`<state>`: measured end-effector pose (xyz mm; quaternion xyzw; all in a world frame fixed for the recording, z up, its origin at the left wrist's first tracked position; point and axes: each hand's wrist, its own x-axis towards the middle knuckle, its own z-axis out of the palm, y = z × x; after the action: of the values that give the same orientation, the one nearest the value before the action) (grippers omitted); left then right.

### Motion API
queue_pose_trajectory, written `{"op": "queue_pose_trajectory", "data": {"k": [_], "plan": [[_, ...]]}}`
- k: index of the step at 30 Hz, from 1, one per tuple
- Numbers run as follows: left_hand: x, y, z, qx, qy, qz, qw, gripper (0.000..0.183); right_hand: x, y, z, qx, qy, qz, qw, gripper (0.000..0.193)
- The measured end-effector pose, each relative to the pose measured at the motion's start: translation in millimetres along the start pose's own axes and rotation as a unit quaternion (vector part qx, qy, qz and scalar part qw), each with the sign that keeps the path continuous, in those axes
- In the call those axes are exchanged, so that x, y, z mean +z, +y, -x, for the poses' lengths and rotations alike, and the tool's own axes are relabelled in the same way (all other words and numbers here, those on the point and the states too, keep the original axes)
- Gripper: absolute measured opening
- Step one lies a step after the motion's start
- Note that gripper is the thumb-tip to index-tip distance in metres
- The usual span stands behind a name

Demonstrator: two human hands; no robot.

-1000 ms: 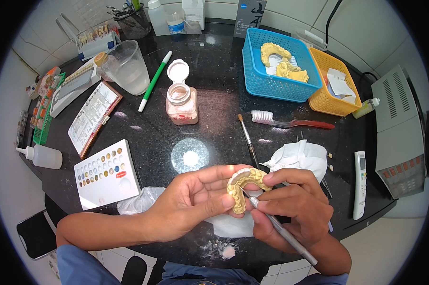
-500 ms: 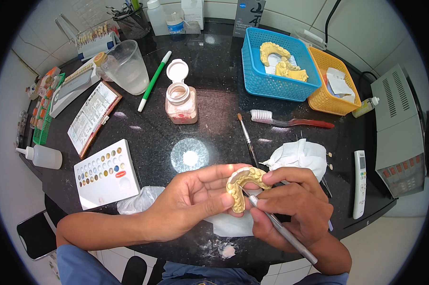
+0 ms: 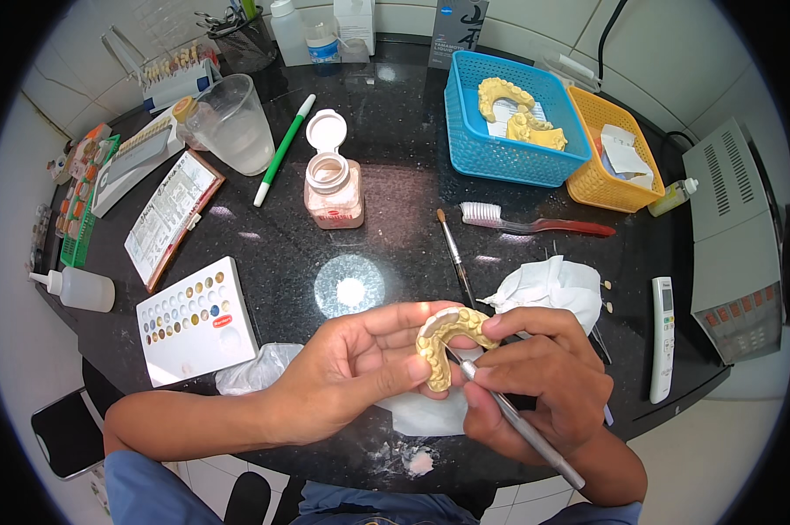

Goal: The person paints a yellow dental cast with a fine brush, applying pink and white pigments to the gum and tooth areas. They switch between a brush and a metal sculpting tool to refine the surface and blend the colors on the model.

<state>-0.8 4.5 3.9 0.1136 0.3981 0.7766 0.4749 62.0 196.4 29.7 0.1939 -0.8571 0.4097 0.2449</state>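
Note:
My left hand (image 3: 364, 363) grips a yellow horseshoe-shaped dental cast (image 3: 436, 352) between thumb and fingers, above the near part of the table. A pale greyish patch lies along the cast's upper outer rim. In my right hand (image 3: 544, 372) is a slim metal carving tool (image 3: 526, 426), held like a pen. Its thin tip points at the inner curve of the cast; whether it touches cannot be made out. A fingertip of the right hand also rests against the cast's right end. Beneath the hands lies a white tissue (image 3: 421, 416), with pinkish powder (image 3: 420, 462) nearer me.
A pink-powder bottle (image 3: 335, 197) stands with its lid up. Beyond the hands lie a brush (image 3: 454, 249), a red-handled toothbrush (image 3: 544, 227) and a crumpled white cloth (image 3: 548, 289). A blue basket (image 3: 517, 166) holds more casts. A white palette (image 3: 194, 341) is at left.
The metal tool has shifted very slightly within my right hand's grip. Otherwise the hands and the cast stay nearly the same.

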Motion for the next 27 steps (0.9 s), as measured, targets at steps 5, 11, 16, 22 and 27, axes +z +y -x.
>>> {"op": "queue_pose_trajectory", "data": {"k": [5,11,16,22,27], "plan": [[0.5,1.1,-0.3,-0.014,0.008,0.008,1.000,0.056,0.2,-0.6,-0.9,0.001,0.003,-0.008,1.000,0.020],[0.7,1.6,0.0,-0.016,0.008,0.008,1.000,0.056,0.6,0.0,-0.1,0.001,0.003,-0.005,1.000,0.020],[2.1,2.7,0.3,-0.012,0.004,0.012,1.000,0.054,-2.5,0.7,1.8,-0.003,0.001,-0.016,1.000,0.021],[-0.1,-0.4,0.5,0.015,-0.008,0.024,1.000,0.046,-1.7,3.7,2.8,0.001,0.022,-0.033,0.999,0.022],[0.9,0.6,0.3,0.008,0.002,0.025,1.000,0.047,-1.8,4.1,0.2,0.003,0.010,-0.021,1.000,0.021]]}}
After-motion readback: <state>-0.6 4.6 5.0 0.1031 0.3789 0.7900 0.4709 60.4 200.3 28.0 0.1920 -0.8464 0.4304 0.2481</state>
